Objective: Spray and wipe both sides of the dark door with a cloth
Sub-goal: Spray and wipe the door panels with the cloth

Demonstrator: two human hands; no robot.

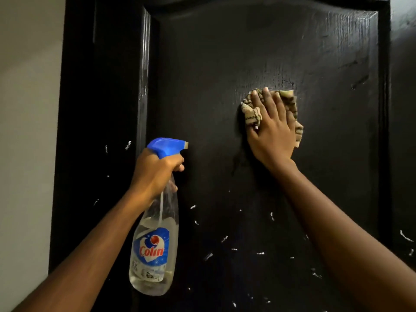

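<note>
The dark door (225, 52) fills the view. Mid-panel, the cloth (290, 102) lies under the right hand (272, 129), fingers flat and pressing. White flecks (260, 253) toward the lower edge look unwiped. The left hand (155, 172) grips the spray bottle (155, 244). The far side likely remains.

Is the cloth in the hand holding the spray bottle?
No: the left hand grips the spray bottle; the right hand presses the cloth against the door.

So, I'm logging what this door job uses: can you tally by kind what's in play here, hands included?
spray bottle: 1
cloth: 1
dark door: 1
hands: 2 (left hand grips the spray bottle, right hand presses the cloth on the dark door)
Total: 5
</note>
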